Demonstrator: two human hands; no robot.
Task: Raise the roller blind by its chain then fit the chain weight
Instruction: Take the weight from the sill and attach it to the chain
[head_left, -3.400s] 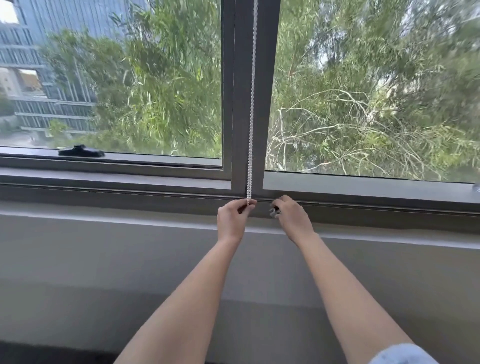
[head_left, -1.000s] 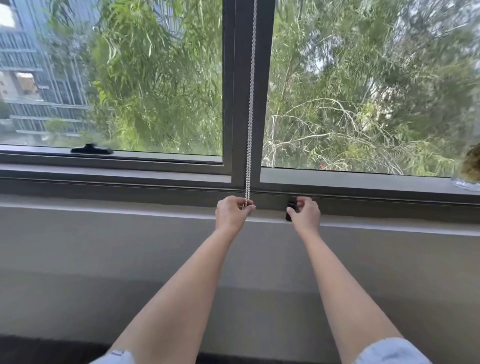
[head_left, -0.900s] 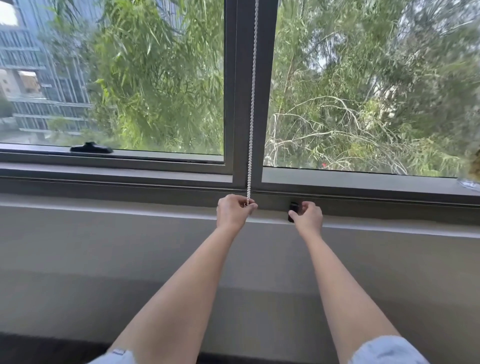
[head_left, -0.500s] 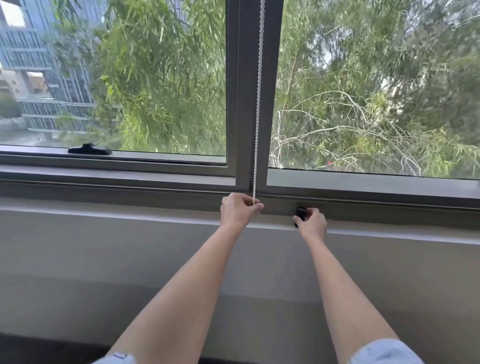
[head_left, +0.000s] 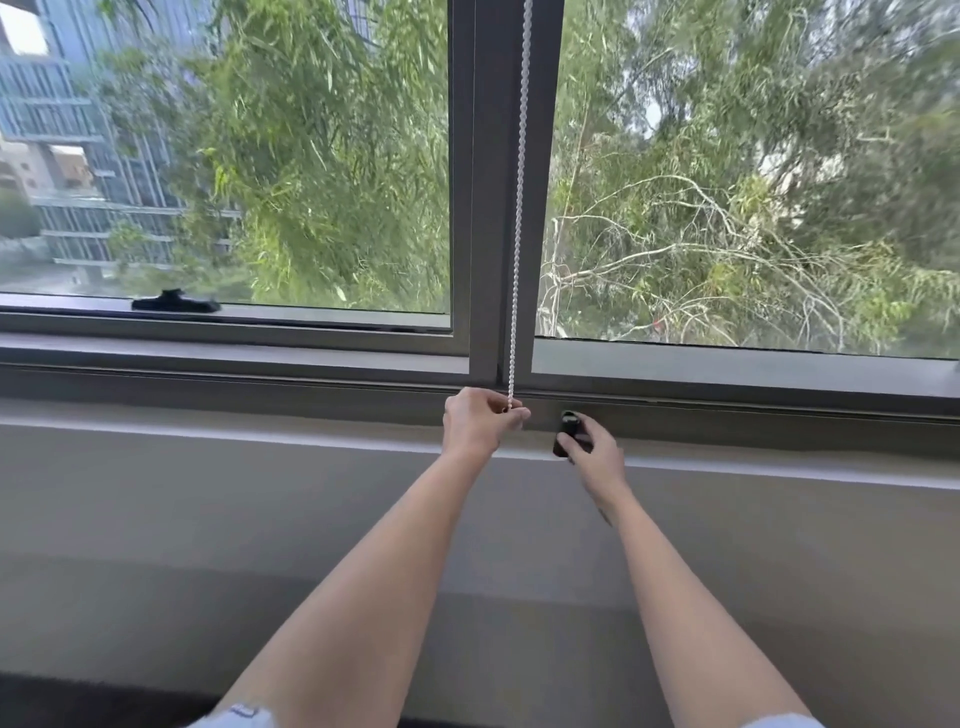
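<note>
While the left hand (head_left: 478, 422) is pinching the white bead chain (head_left: 519, 208) at its lower end, fingers clamped on it, the right hand (head_left: 597, 457) at its three o'clock is gripping the black chain weight (head_left: 567, 431) against the sill (head_left: 311, 431).

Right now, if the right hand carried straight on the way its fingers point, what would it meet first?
Probably the dark window frame. The right hand, holding the black chain weight, points up and forward at it. Depth is unclear; the chain hangs off to the left.

A white beaded chain (head_left: 518, 208) is hanging above the left grip (head_left: 480, 422); a black chain weight (head_left: 567, 434) is sitting in the right grip (head_left: 597, 457); the window frame (head_left: 485, 182) is showing grey.
</note>
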